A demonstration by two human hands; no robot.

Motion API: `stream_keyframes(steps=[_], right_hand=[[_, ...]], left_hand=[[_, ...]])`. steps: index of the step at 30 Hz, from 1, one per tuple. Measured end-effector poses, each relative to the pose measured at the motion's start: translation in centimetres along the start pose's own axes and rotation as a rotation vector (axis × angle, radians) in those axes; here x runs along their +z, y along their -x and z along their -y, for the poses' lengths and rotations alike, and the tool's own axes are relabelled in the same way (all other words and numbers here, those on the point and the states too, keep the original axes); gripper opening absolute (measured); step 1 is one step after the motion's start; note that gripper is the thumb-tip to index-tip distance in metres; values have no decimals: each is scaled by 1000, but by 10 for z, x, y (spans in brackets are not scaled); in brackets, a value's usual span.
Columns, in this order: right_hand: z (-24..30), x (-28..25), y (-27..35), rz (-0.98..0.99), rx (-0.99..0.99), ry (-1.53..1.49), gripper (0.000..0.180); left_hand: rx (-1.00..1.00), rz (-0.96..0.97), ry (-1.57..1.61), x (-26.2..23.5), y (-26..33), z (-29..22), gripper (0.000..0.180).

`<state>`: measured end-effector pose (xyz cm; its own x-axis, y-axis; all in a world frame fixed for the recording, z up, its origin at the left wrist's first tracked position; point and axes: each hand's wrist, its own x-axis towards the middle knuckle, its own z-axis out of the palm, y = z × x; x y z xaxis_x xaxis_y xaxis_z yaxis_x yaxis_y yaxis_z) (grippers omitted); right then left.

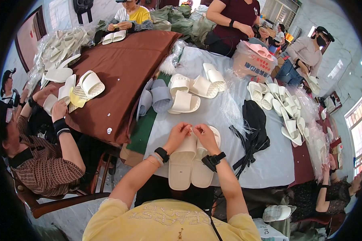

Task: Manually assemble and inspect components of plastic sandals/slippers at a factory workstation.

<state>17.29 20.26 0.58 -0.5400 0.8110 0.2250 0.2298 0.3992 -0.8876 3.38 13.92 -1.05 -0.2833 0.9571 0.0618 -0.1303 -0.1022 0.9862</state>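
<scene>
A pair of cream slide slippers (181,168) lies side by side in front of me on the grey-white table cover, heels toward me. My left hand (178,136) is over the strap end of the left slipper, its fingers pinched together. Close beside it, my right hand (205,138) is over the right slipper, thumb and fingers also drawn together. Whatever sits between the fingertips is too small to make out. Beyond my hands are several cream slippers (185,101) and a grey-blue pair (161,98).
A bundle of clear plastic strands (234,106) and a black bag (254,126) lie right of my hands. Farther right is a heap of cream slippers (285,102). A brown-covered table (120,76) adjoins on the left, where a co-worker (40,156) handles slippers. Other people work around the tables.
</scene>
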Motion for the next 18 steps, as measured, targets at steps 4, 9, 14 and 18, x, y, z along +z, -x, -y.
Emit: stream_keyframes(steps=[4,9,14,18], right_hand=[[3,0,0,-3,-6,-11,15],[2,-2,0,5,8,-1,15],[2,-2,1,7,4,-20,15],[3,-1,1,12,5,-21,15]], left_hand=[[20,-36,51,-1,1,-1,15],[1,-9,38,0,1,-3,14],[-3,-29,42,0,3,-5,12],[-5,-22,58,-2,2,-1,12]])
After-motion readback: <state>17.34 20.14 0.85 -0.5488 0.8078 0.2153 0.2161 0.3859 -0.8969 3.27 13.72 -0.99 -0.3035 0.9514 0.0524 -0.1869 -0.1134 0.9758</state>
